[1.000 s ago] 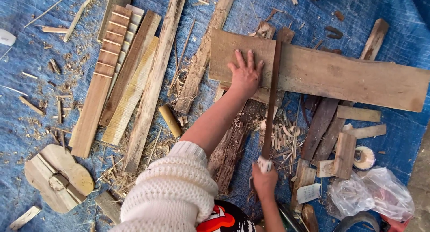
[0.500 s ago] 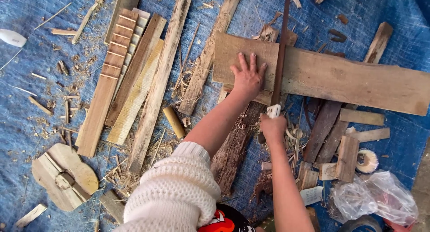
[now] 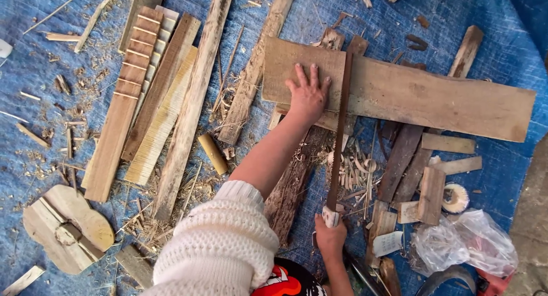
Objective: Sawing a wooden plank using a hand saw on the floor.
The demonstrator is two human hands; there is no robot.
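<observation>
My left hand lies flat, fingers spread, on the left part of a wide wooden plank resting on other boards. My right hand grips the pale handle of a long thin saw. Its dark blade runs up across the plank, just right of my left hand. Curled shavings lie beneath the blade, below the plank. A white knitted sleeve covers my left upper arm.
A blue tarp covers the ground, strewn with chips. Long slats and a fretted neck piece lie at the left, a rounded cut-out wood piece at lower left. Short offcuts, a tape roll and a plastic bag sit at the right.
My right hand pushed the saw forward along the plank half a second ago and has now pulled it back toward me. My left hand stays pressed on the plank.
</observation>
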